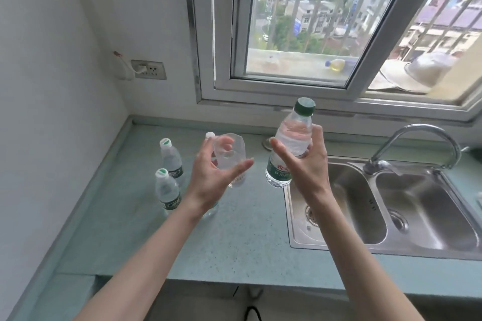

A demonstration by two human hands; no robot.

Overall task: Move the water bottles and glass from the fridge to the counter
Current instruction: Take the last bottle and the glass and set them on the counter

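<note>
Home kitchen, upper-floor flat. Pale green speckled counter (234, 229) under both hands, running into corner left of left hand (214, 177). Stainless double-bowl sink (391, 216) set in counter just right of right hand (305, 161), curved chrome tap (417, 143) behind it. White-framed sliding window (300, 34) above and beyond hands, barred outside, rooftops and trees below. Wall socket (148, 69) with white plug up left of left hand. Plain white walls.
</note>
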